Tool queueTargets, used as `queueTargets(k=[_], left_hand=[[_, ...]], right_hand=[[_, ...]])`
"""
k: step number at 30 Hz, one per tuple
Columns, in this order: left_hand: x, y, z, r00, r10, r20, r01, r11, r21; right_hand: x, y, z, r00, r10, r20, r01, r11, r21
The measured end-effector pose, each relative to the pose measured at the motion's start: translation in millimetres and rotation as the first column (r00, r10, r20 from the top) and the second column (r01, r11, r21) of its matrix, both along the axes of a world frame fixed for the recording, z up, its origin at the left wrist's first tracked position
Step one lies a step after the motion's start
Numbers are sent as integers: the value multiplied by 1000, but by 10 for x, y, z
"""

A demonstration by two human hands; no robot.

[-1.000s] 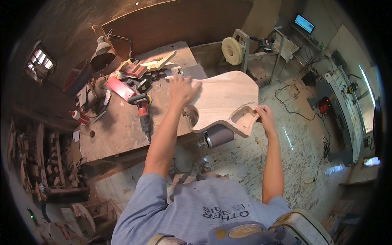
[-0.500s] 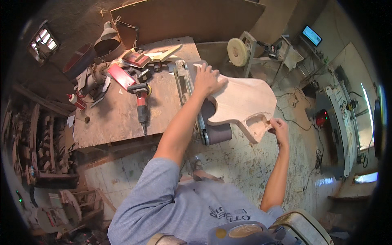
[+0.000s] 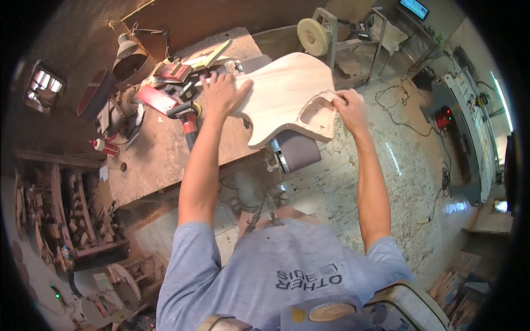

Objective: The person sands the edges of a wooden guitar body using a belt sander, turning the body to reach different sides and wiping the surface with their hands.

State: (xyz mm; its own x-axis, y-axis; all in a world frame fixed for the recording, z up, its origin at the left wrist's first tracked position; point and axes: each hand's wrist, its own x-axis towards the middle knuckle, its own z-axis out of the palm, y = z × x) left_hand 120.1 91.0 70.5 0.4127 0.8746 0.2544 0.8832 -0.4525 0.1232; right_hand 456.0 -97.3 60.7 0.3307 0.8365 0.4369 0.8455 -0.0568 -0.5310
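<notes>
A pale, unfinished wooden guitar body (image 3: 281,85) lies over a belt sander (image 3: 300,150) at the front right of the workbench. The body covers most of the sander; its dark belt end shows below. My left hand (image 3: 222,92) holds the body's left end, fingers spread and thumb laid on the wood. At the right end, beside a rough hollowed cavity, my right hand (image 3: 350,109) pinches the edge between thumb and fingers. Just left of my left forearm, an angle grinder (image 3: 189,124) with a red and black body rests on the bench.
The workbench (image 3: 157,160) carries a red flat piece (image 3: 157,98), wood scraps and a red-and-white bottle (image 3: 105,147). A desk lamp (image 3: 126,46) stands behind. Beyond the bench is a pale wheel (image 3: 312,37) on a frame. Cables (image 3: 408,113) trail over the right floor.
The guitar body has turned and shifted left and farther away over the sander. Both hands moved with it, keeping their holds. The whole view has also shifted.
</notes>
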Motion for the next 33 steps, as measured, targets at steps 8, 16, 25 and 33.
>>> queueTargets(k=[8,16,25,33], left_hand=[[-816,-4,340,986,-2,-169,-92,832,-548],[-1219,-110,338,996,-89,5,77,839,-539],[-775,33,169,962,-247,120,274,851,-448],[-1031,12,461,977,-192,94,210,789,-578]], right_hand=[[-709,443,131,978,130,164,-96,975,-203],[-1052,534,25,972,165,165,-141,979,-150],[-605,415,107,979,88,182,-54,981,-186],[-930,377,60,992,93,85,-82,989,-122]])
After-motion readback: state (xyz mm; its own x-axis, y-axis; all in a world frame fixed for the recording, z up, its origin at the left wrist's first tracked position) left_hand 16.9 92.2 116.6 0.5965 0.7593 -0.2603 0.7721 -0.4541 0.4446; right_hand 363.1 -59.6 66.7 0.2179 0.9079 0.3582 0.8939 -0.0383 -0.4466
